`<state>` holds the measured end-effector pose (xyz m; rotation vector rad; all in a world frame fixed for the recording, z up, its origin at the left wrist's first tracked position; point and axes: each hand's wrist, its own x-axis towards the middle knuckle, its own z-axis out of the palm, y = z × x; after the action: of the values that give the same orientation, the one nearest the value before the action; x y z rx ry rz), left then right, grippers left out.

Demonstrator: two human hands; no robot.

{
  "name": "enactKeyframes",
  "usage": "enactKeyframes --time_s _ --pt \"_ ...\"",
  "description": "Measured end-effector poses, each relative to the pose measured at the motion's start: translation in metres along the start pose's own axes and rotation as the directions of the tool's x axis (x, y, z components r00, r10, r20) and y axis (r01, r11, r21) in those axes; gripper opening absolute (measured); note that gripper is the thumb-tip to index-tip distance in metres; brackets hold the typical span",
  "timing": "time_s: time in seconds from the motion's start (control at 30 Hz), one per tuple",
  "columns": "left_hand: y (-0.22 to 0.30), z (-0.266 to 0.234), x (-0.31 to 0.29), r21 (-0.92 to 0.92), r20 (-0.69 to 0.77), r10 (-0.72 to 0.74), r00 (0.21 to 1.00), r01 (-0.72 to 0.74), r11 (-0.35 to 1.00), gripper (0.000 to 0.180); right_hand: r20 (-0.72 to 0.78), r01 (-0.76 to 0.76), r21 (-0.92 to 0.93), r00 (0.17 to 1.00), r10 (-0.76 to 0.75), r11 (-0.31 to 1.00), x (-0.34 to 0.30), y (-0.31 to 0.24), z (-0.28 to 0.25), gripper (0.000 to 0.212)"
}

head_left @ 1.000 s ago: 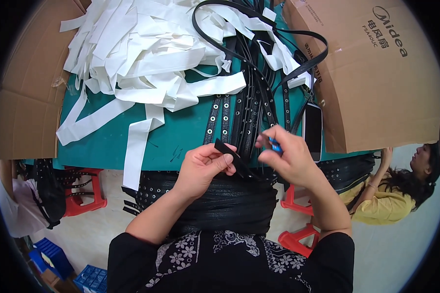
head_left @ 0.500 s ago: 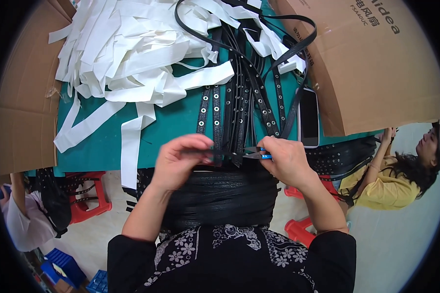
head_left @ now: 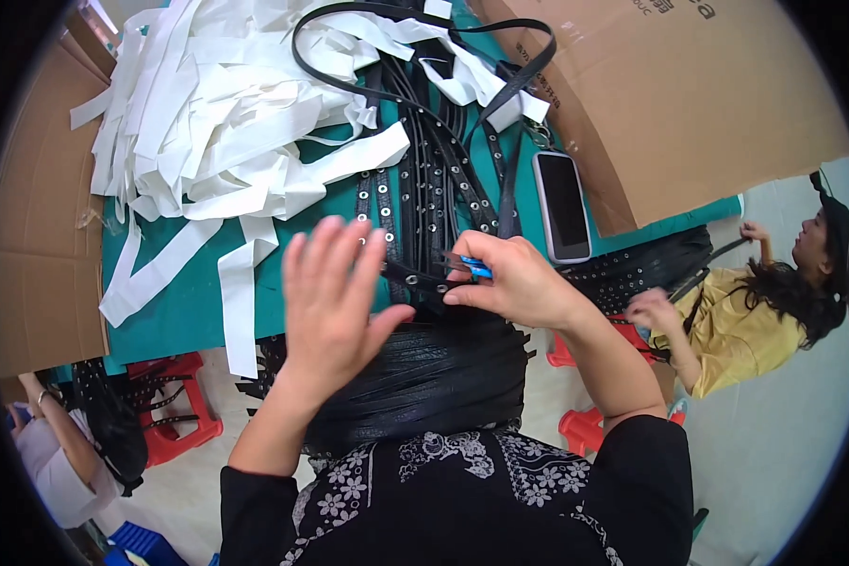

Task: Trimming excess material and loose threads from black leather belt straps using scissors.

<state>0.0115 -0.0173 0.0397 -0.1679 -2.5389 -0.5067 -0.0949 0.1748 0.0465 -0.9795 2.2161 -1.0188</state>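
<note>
My left hand point(head_left: 332, 307) is raised over the table's near edge, fingers stretched out, holding nothing. To its right, my right hand point(head_left: 524, 283) is closed around small blue-handled thread snips point(head_left: 476, 268), whose blades point left. The thumb and forefinger of that hand also seem to pinch the end of a black strap with metal eyelets point(head_left: 412, 279), which runs left toward my left hand. Beyond both hands lie several more black eyeleted straps point(head_left: 434, 189), bundled lengthwise on the green tabletop point(head_left: 174, 302). A thick stack of black straps point(head_left: 415, 377) lies across my lap.
A big heap of white strips point(head_left: 226, 104) covers the far left of the table. A phone point(head_left: 563, 208) lies right of the straps, beside a cardboard box point(head_left: 689, 113). Another carton point(head_left: 42, 217) stands left. Co-workers sit at both sides, one in a yellow top point(head_left: 736, 325), near red stools point(head_left: 184, 415).
My left hand has let go of the strap and opened, rising slightly. The snips have turned in my right hand, which has moved slightly left. The whole view has shifted a little.
</note>
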Motion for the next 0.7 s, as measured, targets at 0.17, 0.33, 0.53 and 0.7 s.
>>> enactKeyframes --time_s 0.17,0.33,0.53,0.7 --pt "-0.003 0.008 0.003 -0.351 0.134 0.043 0.990 0.007 0.936 0.028 -0.215 0.165 -0.206 0.954 -0.209 0.965 -0.012 -0.003 -0.008 0.034" --pt "-0.004 -0.012 -0.010 -0.621 0.160 -0.093 0.983 0.174 0.764 0.024 -0.522 0.049 -0.478 0.787 -0.328 0.877 -0.005 0.062 -0.017 0.036" --pt "-0.045 -0.049 -0.067 -0.734 0.424 -0.079 0.902 0.394 0.554 0.015 -0.910 -0.031 -0.364 0.224 -0.349 0.931 0.029 0.103 -0.061 0.017" --pt "-0.123 -0.086 -0.163 -0.719 0.689 -0.047 0.723 0.691 0.074 0.020 -0.981 0.261 -0.153 0.080 -0.179 0.953 0.013 0.112 -0.101 0.021"
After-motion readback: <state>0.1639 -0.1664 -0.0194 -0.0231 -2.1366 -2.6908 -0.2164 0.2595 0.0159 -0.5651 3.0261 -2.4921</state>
